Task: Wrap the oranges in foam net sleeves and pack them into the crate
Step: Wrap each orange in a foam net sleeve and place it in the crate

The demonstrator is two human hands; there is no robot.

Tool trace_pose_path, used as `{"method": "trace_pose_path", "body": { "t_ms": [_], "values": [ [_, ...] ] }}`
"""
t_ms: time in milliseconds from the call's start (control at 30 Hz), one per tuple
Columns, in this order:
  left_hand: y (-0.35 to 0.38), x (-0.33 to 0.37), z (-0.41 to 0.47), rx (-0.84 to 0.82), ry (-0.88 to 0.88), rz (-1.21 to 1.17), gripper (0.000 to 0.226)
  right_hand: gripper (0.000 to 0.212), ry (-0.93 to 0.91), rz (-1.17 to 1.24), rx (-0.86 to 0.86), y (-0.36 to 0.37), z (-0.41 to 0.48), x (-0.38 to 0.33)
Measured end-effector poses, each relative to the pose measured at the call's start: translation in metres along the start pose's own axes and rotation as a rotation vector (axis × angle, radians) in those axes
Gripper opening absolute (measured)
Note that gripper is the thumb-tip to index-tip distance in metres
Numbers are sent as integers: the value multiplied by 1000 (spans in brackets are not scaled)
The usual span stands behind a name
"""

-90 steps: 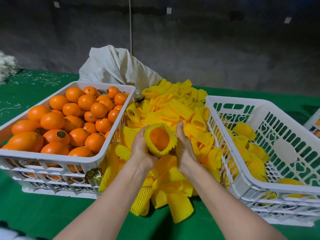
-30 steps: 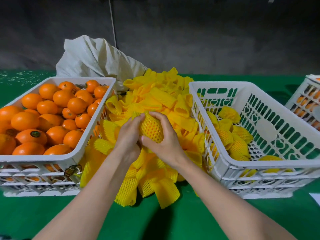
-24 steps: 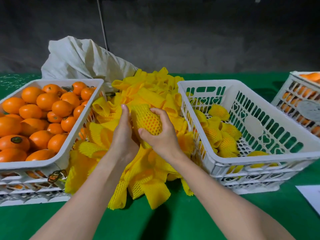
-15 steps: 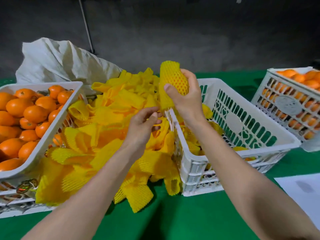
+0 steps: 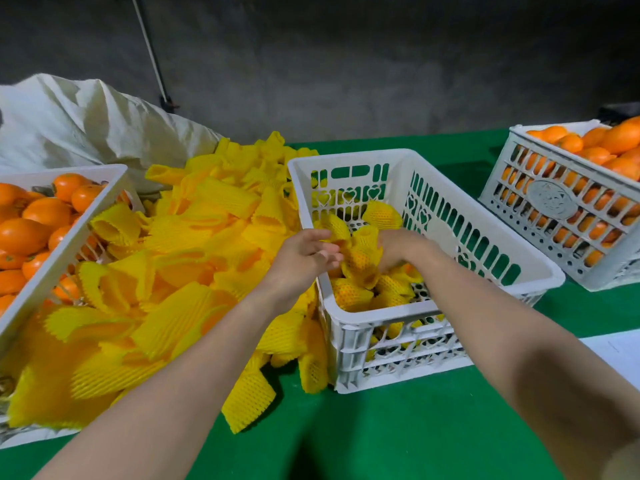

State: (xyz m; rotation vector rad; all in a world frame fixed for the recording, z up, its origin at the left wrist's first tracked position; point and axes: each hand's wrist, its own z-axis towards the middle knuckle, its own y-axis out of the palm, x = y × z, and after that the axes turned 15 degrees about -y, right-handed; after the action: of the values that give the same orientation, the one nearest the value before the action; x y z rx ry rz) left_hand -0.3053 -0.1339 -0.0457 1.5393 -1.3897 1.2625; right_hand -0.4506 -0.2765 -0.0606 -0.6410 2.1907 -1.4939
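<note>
The sleeved orange (image 5: 360,259) sits inside the white packing crate (image 5: 384,315), near its left wall and about midway between the near and far rims. It stands roughly upright, the open end of its yellow net pointing up, on top of other wrapped oranges (image 5: 348,294) that cover the crate's near-left corner. The right hand (image 5: 403,251) is down in the crate just to the right of it, fingers curled round its side so that they grip the net. The fingertips themselves are hidden behind the fruit. The left hand (image 5: 303,259) hangs over the crate's left rim, just beside the orange on its other side. Its fingers are loose and nearly straight, holding nothing, with their tips at or close to the net; actual contact cannot be made out.

Another wrapped orange (image 5: 382,211) lies toward the crate's far wall. Left of the crate, a heap of empty foam sleeves (image 5: 194,271) spreads across the green table (image 5: 381,427) as far as a second crate (image 5: 65,251), which holds bare oranges (image 5: 20,235). A pale sack (image 5: 69,129) slumps behind that heap. A third crate (image 5: 554,216), also full of oranges, stands near the table's far-right corner, and a white sheet (image 5: 616,348) lies at the right edge.
</note>
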Motion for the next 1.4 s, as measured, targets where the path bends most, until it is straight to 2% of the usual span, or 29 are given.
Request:
{"method": "trace_pose_path", "body": {
  "t_ms": [100, 233, 367, 433, 500, 567, 600, 667, 733, 800, 900, 1033, 1100, 1167, 1200, 1333, 1400],
  "values": [
    [0, -1, -1, 8, 9, 7, 32, 77, -19, 39, -131, 12, 9, 8],
    [1, -1, -2, 15, 12, -6, 31, 85, -26, 160, -216, 20, 16, 11],
    [2, -2, -4, 7, 7, -29, 31, 90, -14, 61, -142, 21, 17, 6],
    [-1, -1, -6, -17, -4, -76, 29, 79, -11, 27, 52, 16, 12, -1],
    [-11, 1, -7, -14, -11, -151, 24, 54, -76, 170, 441, 5, 5, -14],
    [-30, 4, -9, 57, -5, -174, 24, 34, -207, 385, 871, -7, -6, -38],
    [-42, 5, -9, 100, 1, -180, 24, 27, -290, 473, 1025, -12, -13, -55],
    [-70, 6, -12, 166, 18, -222, 27, 15, -486, 580, 1152, -17, -29, -95],
    [-99, 3, -17, 215, 39, -275, 28, 11, -668, 570, 1080, -14, -36, -136],
    [-125, -2, -24, 270, 48, -301, 23, 14, -745, 503, 857, -4, -31, -171],
    [-155, -15, -36, 333, 29, -316, 20, 27, -609, 341, 509, 14, -8, -212],
    [-186, -33, -53, 427, -27, -290, 22, 51, -468, 257, 266, 29, 14, -246],
    [-201, -41, -61, 448, -49, -249, 22, 39, -477, 280, 255, 29, 19, -255],
    [-213, -48, -67, 471, -50, -202, 20, 25, -498, 428, 321, 20, 22, -257],
    [-216, -49, -69, 477, -50, -159, 20, 25, -508, 494, 362, 14, 22, -257],
    [-213, -52, -66, 365, -148, 68, 45, 22, -608, 544, 444, -4, 13, -260],
    [-210, -52, -63, 309, -191, 157, 56, 23, -691, 647, 517, -12, 5, -265]
  ]
}}
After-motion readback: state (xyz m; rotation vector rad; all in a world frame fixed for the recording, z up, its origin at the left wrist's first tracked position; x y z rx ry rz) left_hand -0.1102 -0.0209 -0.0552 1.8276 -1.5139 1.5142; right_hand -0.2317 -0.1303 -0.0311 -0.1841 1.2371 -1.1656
